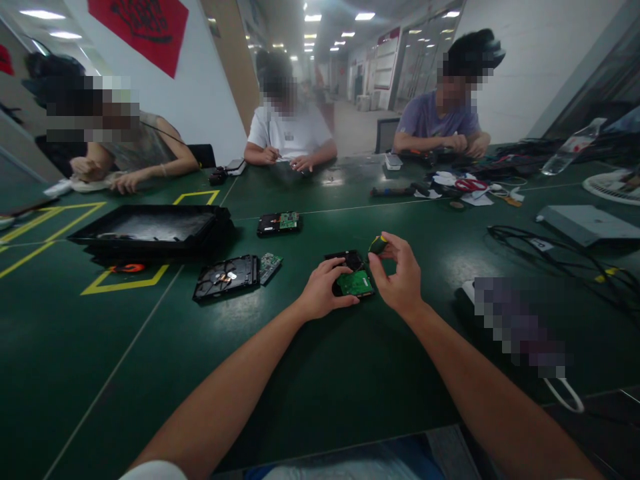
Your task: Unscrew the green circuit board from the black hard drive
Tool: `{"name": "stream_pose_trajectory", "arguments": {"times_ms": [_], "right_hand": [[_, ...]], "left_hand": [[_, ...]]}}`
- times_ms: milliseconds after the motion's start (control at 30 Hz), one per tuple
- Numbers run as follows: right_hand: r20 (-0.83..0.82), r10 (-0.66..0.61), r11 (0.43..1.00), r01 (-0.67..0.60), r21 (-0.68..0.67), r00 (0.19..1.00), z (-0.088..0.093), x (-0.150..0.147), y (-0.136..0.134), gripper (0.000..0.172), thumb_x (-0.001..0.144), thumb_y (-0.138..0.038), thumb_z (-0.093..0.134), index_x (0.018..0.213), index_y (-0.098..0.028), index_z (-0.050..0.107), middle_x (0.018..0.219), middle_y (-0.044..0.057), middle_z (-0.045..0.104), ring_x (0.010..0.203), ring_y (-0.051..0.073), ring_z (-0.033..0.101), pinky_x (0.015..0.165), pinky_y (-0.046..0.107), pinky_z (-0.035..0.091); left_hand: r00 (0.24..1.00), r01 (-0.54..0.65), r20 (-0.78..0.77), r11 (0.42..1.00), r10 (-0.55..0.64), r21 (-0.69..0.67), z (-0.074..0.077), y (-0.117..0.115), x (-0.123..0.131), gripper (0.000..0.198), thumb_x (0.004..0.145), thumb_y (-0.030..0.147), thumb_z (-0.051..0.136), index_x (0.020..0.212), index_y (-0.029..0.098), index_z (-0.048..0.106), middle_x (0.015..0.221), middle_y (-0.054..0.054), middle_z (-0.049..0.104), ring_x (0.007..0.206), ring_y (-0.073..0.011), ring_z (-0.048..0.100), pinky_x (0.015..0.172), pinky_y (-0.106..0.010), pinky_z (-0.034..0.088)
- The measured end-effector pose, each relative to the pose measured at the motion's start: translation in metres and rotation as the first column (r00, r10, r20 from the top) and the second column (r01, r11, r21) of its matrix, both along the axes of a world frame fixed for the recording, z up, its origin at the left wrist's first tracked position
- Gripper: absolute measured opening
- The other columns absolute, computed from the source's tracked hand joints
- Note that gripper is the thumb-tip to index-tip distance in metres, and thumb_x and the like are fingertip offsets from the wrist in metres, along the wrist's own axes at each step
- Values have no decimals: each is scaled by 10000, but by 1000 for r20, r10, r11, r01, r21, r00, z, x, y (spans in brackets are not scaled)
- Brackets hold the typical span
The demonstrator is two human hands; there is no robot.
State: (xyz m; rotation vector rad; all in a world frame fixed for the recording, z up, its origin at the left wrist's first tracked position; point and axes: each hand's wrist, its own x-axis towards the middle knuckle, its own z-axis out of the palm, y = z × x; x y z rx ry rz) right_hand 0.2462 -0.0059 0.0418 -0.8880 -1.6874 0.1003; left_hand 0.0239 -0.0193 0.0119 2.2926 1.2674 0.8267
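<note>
A hard drive [356, 283] lies on the green table in front of me, its green circuit board facing up. My left hand [323, 288] grips it from the left, fingers over the far part and thumb along the near edge. Between the thumb and fingers of my right hand [399, 275] is a screwdriver [379, 245] with a dark green and yellow handle, held just above the drive's right side. The tip of its shaft is too small to make out. To the left lie a black drive [227, 278] and a loose circuit board [271, 268].
Another hard drive [279, 223] lies farther back, beside stacked black trays [150, 230]. On the right are black cables [533, 250], a grey box [590, 225] and a blurred-out object with a white strap [565, 395]. Three people sit across the table, near a plastic bottle [573, 148].
</note>
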Motion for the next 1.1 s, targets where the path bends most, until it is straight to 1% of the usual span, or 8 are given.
{"name": "stream_pose_trajectory", "arguments": {"times_ms": [100, 267, 400, 467, 633, 833, 1000, 1100], "right_hand": [[-32, 26, 999, -27, -39, 999, -1, -1, 0, 567, 984, -246, 644, 1507, -302, 435, 1353, 116, 652, 1065, 259, 732, 896, 483, 666], [1, -48, 999, 48, -7, 999, -1, -1, -1, 528, 949, -288, 708, 1441, -301, 516, 1274, 106, 659, 984, 257, 721, 833, 474, 669], [-5, -4, 1000, 4, -16, 1000, -1, -1, -2, 538, 984, -268, 636, 1491, -296, 459, 1366, 118, 654, 1047, 259, 729, 894, 486, 661], [-9, 6, 1000, -6, -25, 1000, -2, -2, -1, 557, 987, -263, 626, 1509, -286, 434, 1380, 126, 658, 1034, 258, 737, 904, 492, 659], [13, -40, 999, 40, -2, 999, -2, -1, 0, 560, 956, -287, 690, 1478, -297, 488, 1308, 118, 665, 994, 261, 726, 825, 468, 674], [-2, 21, 1000, -21, -17, 1000, -2, -1, -1, 575, 979, -233, 635, 1518, -299, 447, 1385, 120, 652, 1063, 262, 736, 921, 495, 660], [8, -30, 1000, 30, 3, 1000, -3, 0, 0, 559, 950, -273, 702, 1472, -304, 505, 1313, 108, 655, 1004, 257, 725, 836, 468, 681], [13, -3, 1000, 3, -6, 1000, -3, 0, 0, 565, 964, -260, 682, 1494, -299, 491, 1340, 113, 646, 1038, 259, 725, 865, 469, 679]], "left_hand": [[1000, -4, -5, 1000, 4, 11, 0, 0, 0, 679, 765, 515, 889, 1352, 273, 646, 1570, -138, 522, 1482, -379, 463, 1212, -599, 394], [1000, 5, -8, 1000, -5, 23, -2, 1, 0, 684, 762, 516, 892, 1352, 268, 649, 1568, -137, 526, 1474, -369, 473, 1218, -586, 394], [1000, 0, 0, 1000, 0, 16, -3, 2, 0, 693, 743, 507, 907, 1349, 283, 655, 1571, -126, 526, 1472, -376, 477, 1221, -594, 392], [1000, -1, 2, 1000, 1, 15, -2, 2, 0, 688, 747, 508, 905, 1346, 278, 658, 1569, -131, 528, 1470, -377, 480, 1221, -594, 393], [1000, -1, -6, 1000, 1, 20, 1, 1, 1, 672, 758, 510, 897, 1340, 275, 659, 1567, -134, 528, 1478, -373, 473, 1223, -588, 396], [1000, 3, 3, 1000, -3, 22, -2, 1, 0, 689, 756, 523, 897, 1347, 263, 656, 1562, -145, 531, 1471, -384, 476, 1215, -601, 396], [1000, 5, -2, 1000, -5, 18, -4, 2, -1, 692, 760, 518, 894, 1358, 272, 648, 1566, -139, 526, 1479, -378, 467, 1216, -595, 397], [1000, 8, -8, 1000, -8, 28, -4, 2, -1, 688, 768, 523, 888, 1356, 260, 646, 1568, -148, 523, 1480, -375, 467, 1217, -589, 399]]}}
